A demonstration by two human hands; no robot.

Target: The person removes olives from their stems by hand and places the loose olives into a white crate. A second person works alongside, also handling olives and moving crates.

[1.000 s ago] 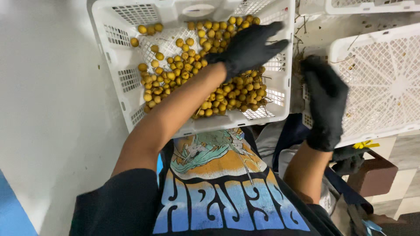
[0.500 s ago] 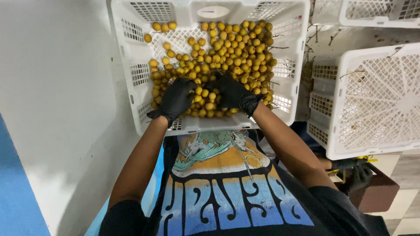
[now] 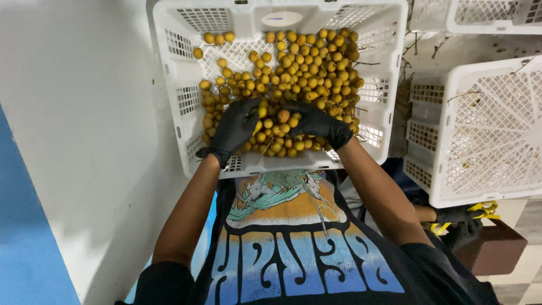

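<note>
Head view looks straight down at a white slotted plastic crate (image 3: 169,85) resting against the person's lap, partly filled with small round yellow-brown fruits (image 3: 305,68). Both hands wear black gloves and are inside the crate, at its near end. The left hand (image 3: 236,127) is cupped, palm turned inward, fingers curled around the left side of a heap of the fruits (image 3: 276,133). The right hand (image 3: 316,121) mirrors it on the other side, fingers bent over the top of the same heap, so the pile sits gathered between the two palms and neither hand is fully clenched. More fruits lie loose across the middle and far end of the crate, thickest toward the right wall, with a few scattered near the far left corner. A second white crate (image 3: 480,130) stands tilted just to the right, showing only a few thin twigs. A third white crate (image 3: 480,14) sits beyond it at the top edge. A white wall (image 3: 73,141) runs along the left.
</note>
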